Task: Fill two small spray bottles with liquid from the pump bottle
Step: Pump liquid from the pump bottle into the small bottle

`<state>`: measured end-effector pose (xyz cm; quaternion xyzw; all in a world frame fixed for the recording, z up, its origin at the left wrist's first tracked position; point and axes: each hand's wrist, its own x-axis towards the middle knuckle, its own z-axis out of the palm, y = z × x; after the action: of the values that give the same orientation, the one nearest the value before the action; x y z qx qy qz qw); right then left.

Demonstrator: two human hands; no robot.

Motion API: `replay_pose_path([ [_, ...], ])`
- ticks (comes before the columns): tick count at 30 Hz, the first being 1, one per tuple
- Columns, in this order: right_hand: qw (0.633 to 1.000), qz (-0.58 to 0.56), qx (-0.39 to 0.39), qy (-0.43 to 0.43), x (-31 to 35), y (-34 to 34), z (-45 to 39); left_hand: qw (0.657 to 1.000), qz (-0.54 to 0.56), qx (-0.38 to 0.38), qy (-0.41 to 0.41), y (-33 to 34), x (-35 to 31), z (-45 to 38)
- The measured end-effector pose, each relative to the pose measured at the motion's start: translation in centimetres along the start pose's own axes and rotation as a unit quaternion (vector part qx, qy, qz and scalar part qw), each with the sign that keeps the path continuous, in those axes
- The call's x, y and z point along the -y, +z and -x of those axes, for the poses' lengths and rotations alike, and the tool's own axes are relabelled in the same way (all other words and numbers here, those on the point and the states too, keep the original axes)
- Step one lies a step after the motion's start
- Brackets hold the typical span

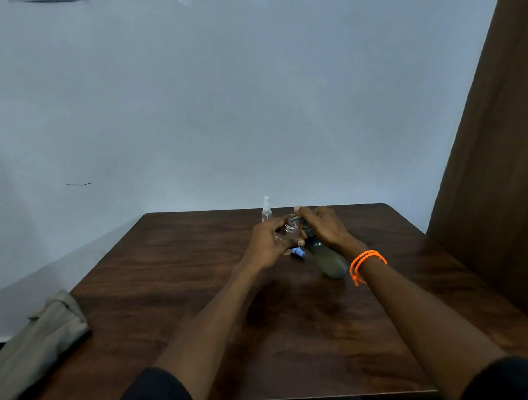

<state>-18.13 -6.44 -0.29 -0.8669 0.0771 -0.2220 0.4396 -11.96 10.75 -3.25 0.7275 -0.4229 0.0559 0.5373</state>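
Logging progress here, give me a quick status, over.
Left hand holds open spray bottle. Right hand grips pump bottle, nozzle at its mouth. Second spray bottle capped behind. Nothing obstructing.

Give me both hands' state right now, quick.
Left hand: closed on the uncapped small spray bottle.
Right hand: closed on the pump bottle, over its pump head.

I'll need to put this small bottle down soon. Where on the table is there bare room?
The table is bare across its left half, between the folded cloth and the left hand, and along the right edge beyond the pump bottle. It is crowded at the far middle: the capped spray bottle, the blue cap, both hands.
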Motion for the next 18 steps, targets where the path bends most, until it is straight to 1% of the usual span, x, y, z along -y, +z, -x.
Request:
replay_pose_path([
  [7, 0.999, 0.032, -0.006, -0.008, 0.3, 0.0, 0.1, 1.0, 0.007, 0.007, -0.008, 0.2, 0.1, 0.2],
  [13, 0.999, -0.034, 0.01, 0.013, 0.2, -0.3, 0.9, 1.0, 0.01, -0.008, -0.009, -0.1, -0.5, 0.2],
  [16, 0.999, -0.035, 0.0, 0.039, 0.3, -0.5, 1.7, 1.0, -0.002, -0.009, -0.007, -0.2, -0.7, 0.2],
  [18, 0.997, -0.055, -0.023, 0.056, 0.2, -0.3, 2.5, 1.0, -0.008, -0.003, -0.016, -0.2, -0.6, 0.4],
])
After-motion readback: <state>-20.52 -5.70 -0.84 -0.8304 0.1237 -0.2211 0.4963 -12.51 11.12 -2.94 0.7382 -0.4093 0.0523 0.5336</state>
